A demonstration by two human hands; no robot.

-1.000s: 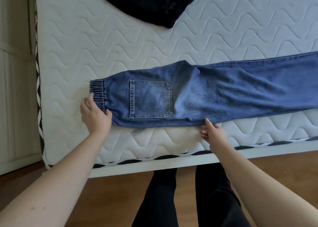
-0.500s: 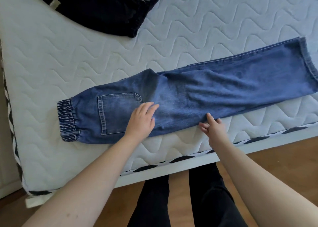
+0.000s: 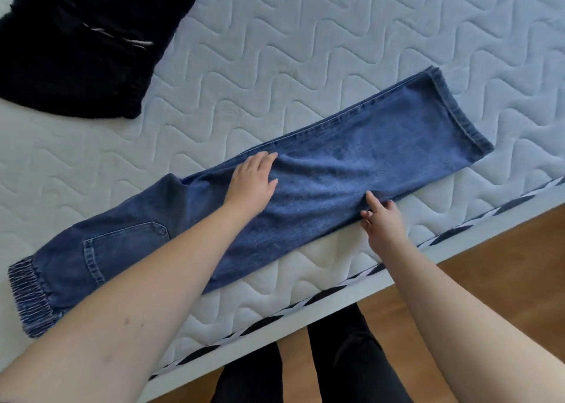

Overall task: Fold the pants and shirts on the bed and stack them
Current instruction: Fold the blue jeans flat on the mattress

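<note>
On the mattress (image 3: 336, 51), jeans (image 3: 351, 170) run waistband-left to hems upper-right; left hand (image 3: 253, 182) flat, right hand (image 3: 380, 219) pinching their edge.

A white quilted mattress (image 3: 336, 51) with a wavy stitched pattern fills most of the view. Along its near edge runs a black-and-white striped piping (image 3: 458, 234), above a plain white side panel (image 3: 305, 326). Below that lies a brown wooden floor (image 3: 504, 265). The person's 2 legs in black trousers (image 3: 351, 366) stand on the floor just beside the bed.
</note>
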